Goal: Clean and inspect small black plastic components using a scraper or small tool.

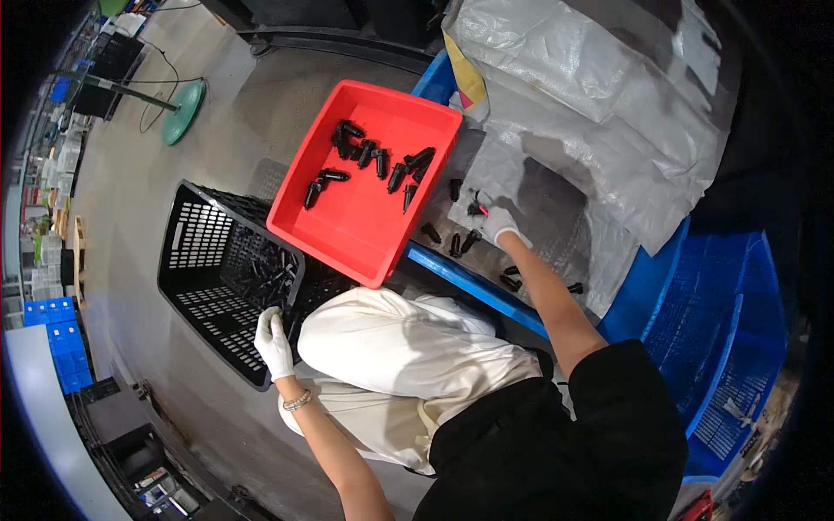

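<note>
My right hand (498, 224), in a white glove, reaches over the grey plastic sheeting at the right. Its fingers are closed at a small black plastic part (476, 208) with a bit of red beside it. More black plastic parts (455, 245) lie loose on the sheeting around this hand. My left hand (274, 343), also gloved, hangs beside the rim of a black crate (195, 295), fingers extended and holding nothing visible. Many similar black parts fill the bottom of that crate. Several more lie in a red tray (347, 234) ahead of my knees.
The red tray sits tilted between the black crate and a blue bin (473, 282) lined with sheeting. Blue crates (721, 347) stand at the right. A green round stand base (184, 113) rests on the floor at far left, with cables near it.
</note>
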`<state>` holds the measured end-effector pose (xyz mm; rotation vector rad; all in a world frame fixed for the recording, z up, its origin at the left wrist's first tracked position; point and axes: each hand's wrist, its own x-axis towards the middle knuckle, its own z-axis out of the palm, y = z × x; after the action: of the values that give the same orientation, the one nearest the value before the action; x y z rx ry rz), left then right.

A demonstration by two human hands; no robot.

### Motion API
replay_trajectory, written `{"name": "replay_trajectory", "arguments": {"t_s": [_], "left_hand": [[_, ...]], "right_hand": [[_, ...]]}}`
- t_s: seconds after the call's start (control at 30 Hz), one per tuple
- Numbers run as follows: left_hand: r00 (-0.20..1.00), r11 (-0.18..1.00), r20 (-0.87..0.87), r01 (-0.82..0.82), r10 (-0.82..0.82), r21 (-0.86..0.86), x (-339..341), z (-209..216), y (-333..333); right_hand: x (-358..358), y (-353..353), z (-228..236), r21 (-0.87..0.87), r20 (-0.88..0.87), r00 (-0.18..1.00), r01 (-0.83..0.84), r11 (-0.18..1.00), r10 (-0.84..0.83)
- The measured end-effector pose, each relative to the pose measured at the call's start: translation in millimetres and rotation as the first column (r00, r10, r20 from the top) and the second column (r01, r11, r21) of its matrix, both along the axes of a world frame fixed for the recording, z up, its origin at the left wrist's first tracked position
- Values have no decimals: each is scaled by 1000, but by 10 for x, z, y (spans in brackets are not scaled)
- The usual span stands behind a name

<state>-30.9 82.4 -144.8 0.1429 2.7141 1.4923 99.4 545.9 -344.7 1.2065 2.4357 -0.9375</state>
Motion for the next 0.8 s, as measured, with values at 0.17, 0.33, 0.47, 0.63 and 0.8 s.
{"name": "replay_trajectory", "arguments": {"t_s": [0.17, 0.33, 0.47, 0.63, 0.8], "left_hand": [[999, 995, -30, 41, -44, -94, -13, 26, 0], [989, 981, -109, 83, -103, -175, 18, 91, -44], [990, 981, -75, 109, -122, -160, -9, 84, -84], [990, 990, -93, 97, -107, -103, 20, 180, -144], [993, 987, -89, 65, -79, -148, 75, 239, -189]], "right_hand": [[787, -147, 753, -46, 32, 999, -31, 998, 32], [1558, 130, 2180, 251, -274, 961, 103, 962, -32], [2642, 1079, 3057, 664, -571, 821, 461, 589, 2], [4205, 1711, 3827, 841, -271, 665, 516, 165, -696], [3784, 1689, 3900, 850, 71, 586, 388, 356, -807]]}}
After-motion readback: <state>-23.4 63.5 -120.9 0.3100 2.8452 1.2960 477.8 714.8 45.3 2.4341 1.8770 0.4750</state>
